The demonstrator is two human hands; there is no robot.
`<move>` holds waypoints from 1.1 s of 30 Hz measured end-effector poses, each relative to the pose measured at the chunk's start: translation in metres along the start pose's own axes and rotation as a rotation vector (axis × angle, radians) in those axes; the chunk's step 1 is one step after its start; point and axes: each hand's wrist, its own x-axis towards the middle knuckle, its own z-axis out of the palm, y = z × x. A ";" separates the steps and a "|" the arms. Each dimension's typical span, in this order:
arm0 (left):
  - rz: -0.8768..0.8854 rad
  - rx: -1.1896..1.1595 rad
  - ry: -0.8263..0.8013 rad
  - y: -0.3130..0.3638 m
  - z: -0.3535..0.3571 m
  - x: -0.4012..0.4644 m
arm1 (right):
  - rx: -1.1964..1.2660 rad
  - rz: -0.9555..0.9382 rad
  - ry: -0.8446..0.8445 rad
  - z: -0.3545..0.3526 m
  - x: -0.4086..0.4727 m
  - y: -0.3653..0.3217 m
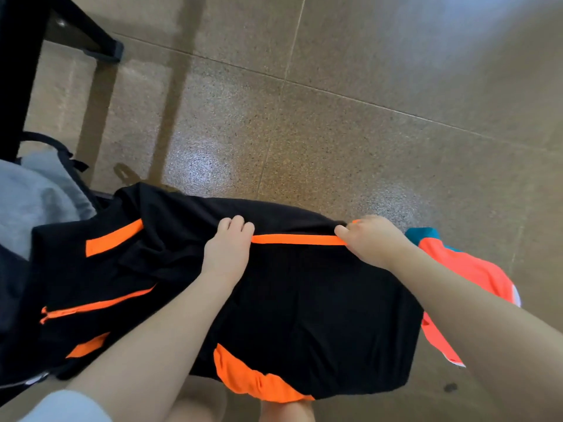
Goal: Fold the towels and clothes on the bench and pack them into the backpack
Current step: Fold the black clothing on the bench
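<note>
your left hand [227, 248] and right hand [370, 239] each pinch the black garment [304, 300] along its orange-trimmed far edge; its long axis runs between them, backpack [54, 153] to your left.

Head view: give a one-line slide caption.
Left hand and right hand grip the black-and-orange garment along its far edge.

A speckled brown terrazzo floor [350, 123] is seen, divided into large slabs by thin pale joint lines. Glossy patches of reflected light are shown near the centre and at the upper right. A black furniture frame [91, 35] is set on it at the upper left.
</note>
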 end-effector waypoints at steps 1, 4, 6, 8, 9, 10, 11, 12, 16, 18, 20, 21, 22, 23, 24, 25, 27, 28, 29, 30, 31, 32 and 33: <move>-0.009 -0.010 -0.021 0.001 0.001 0.000 | 0.043 0.053 -0.069 0.005 -0.011 0.002; -0.055 0.029 -0.017 0.008 -0.001 0.002 | 0.158 0.213 0.095 0.029 -0.025 -0.016; -0.017 0.122 0.023 0.016 -0.006 0.001 | 0.181 0.262 0.206 0.039 -0.025 -0.039; 0.138 0.161 0.068 0.027 -0.003 -0.001 | 0.198 0.314 0.286 0.040 -0.019 -0.059; 0.249 0.168 0.070 0.033 0.000 -0.002 | 0.217 0.343 0.312 0.043 -0.016 -0.067; 0.347 0.179 0.059 0.039 0.001 -0.003 | 0.208 0.350 0.311 0.042 -0.015 -0.073; 0.414 0.181 0.043 0.043 0.004 -0.002 | 0.187 0.358 0.300 0.042 -0.014 -0.074; 0.441 0.179 0.027 0.043 0.006 0.000 | 0.155 0.360 0.269 0.043 -0.015 -0.072; 0.425 0.169 0.001 0.031 0.011 0.005 | 0.051 0.457 0.224 0.055 -0.035 -0.046; 0.444 0.187 0.006 0.025 0.012 0.002 | -0.015 0.558 0.283 0.062 -0.055 -0.031; 0.440 0.193 -0.005 0.022 0.011 -0.002 | 0.008 0.657 0.305 0.070 -0.074 -0.023; 0.436 0.193 -0.002 0.021 0.011 -0.004 | 0.053 0.713 0.300 0.072 -0.083 -0.023; 0.425 0.205 0.000 0.021 0.009 -0.006 | 0.099 0.756 0.276 0.075 -0.091 -0.024; 0.414 0.220 0.010 0.022 0.010 -0.007 | 0.164 0.812 0.205 0.078 -0.097 -0.029; 0.394 0.225 0.009 0.024 0.010 -0.010 | 0.241 0.848 0.123 0.086 -0.101 -0.036; 0.394 0.234 -0.007 0.028 0.010 -0.012 | 0.358 0.862 0.064 0.094 -0.105 -0.045; 0.379 0.246 -0.074 0.039 0.011 -0.017 | 0.578 0.792 -0.007 0.112 -0.112 -0.061; 0.358 0.229 -0.096 0.047 0.011 -0.018 | 0.650 0.757 -0.006 0.120 -0.114 -0.066; 0.367 0.202 -0.091 0.057 0.012 -0.018 | 0.753 0.770 0.052 0.127 -0.115 -0.067; 0.414 0.148 -0.071 0.069 0.012 -0.019 | 0.874 0.812 0.158 0.132 -0.114 -0.063; 0.473 0.085 -0.018 0.083 0.013 -0.019 | 0.986 0.879 0.297 0.136 -0.113 -0.057; 0.521 0.039 0.037 0.098 0.013 -0.019 | 1.063 0.967 0.430 0.138 -0.113 -0.050; 0.551 -0.003 0.083 0.113 0.016 -0.016 | 1.113 1.058 0.533 0.140 -0.113 -0.041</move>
